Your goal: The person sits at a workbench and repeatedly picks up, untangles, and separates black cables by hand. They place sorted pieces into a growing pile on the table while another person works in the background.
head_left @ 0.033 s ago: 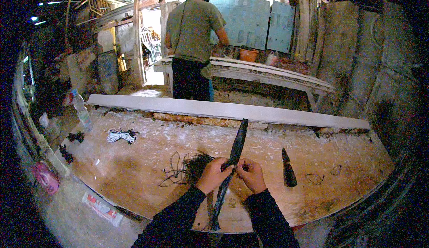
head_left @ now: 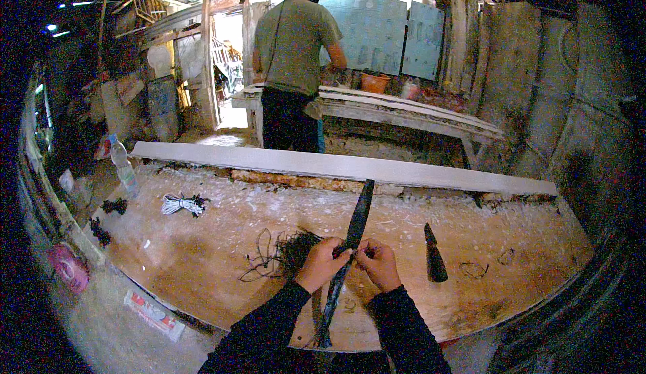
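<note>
A long, narrow black bundle, like flat strips bound together, slants over the wooden tabletop in front of me. My left hand is closed round its middle, thumb on top. Against its right side, my right hand is pinched; whatever sits between those fingertips is too small to make out. The bundle's frayed lower end hangs near the table's front edge. Next to my left hand lies a tangle of thin black strands. To the right, a shorter tapered black bundle rests on the table, a brownish band around its middle.
A white board runs along the table's far edge. At left are a tied hank of white cord, a clear plastic bottle and dark clumps. Beyond, a person stands at another bench holding an orange bucket.
The person at the far bench has shifted slightly to the right. My hands and the long black bundle look the same.
</note>
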A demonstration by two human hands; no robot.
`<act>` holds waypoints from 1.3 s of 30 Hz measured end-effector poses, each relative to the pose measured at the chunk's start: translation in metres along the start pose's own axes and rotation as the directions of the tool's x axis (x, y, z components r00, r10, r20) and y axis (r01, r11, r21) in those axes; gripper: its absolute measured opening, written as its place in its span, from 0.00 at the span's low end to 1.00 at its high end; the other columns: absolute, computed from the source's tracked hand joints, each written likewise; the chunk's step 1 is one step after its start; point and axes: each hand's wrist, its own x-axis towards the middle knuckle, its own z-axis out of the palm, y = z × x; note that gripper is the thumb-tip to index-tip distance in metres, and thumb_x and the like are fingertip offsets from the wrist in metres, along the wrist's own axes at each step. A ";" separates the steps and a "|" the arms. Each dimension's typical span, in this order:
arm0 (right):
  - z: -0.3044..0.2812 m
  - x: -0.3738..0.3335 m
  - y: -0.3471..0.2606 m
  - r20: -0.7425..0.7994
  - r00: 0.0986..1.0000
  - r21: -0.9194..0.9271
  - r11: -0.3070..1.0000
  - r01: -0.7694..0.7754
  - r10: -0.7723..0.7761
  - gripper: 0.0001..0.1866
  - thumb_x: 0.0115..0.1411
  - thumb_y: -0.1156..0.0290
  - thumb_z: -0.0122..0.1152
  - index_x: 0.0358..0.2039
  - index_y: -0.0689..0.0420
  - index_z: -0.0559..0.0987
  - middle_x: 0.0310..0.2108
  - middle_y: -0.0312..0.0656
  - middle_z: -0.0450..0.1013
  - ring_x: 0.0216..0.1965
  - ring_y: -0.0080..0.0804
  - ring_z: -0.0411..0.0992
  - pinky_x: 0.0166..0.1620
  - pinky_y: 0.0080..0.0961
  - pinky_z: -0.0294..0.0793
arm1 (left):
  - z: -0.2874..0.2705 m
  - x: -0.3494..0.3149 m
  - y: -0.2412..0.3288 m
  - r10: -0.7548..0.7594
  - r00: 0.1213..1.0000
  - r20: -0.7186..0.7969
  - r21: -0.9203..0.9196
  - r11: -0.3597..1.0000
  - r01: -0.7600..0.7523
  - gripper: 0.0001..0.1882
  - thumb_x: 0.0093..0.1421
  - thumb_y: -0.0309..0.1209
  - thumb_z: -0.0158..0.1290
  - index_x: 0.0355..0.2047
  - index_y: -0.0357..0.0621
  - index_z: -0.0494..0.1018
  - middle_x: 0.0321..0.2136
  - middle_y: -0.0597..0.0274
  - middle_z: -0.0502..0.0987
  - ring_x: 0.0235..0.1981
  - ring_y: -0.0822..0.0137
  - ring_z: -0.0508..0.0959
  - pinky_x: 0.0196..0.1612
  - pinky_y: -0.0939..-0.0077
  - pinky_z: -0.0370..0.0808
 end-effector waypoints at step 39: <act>0.009 -0.004 -0.021 0.023 0.993 0.052 0.992 -0.118 0.117 0.07 0.48 0.70 0.57 0.19 0.57 0.70 0.16 0.32 0.65 0.16 0.18 0.63 0.21 0.14 0.62 | -0.009 0.008 -0.002 -0.246 0.951 0.187 -0.279 0.915 0.292 0.09 0.52 0.31 0.48 0.29 0.37 0.69 0.18 0.66 0.70 0.21 0.77 0.68 0.25 0.80 0.66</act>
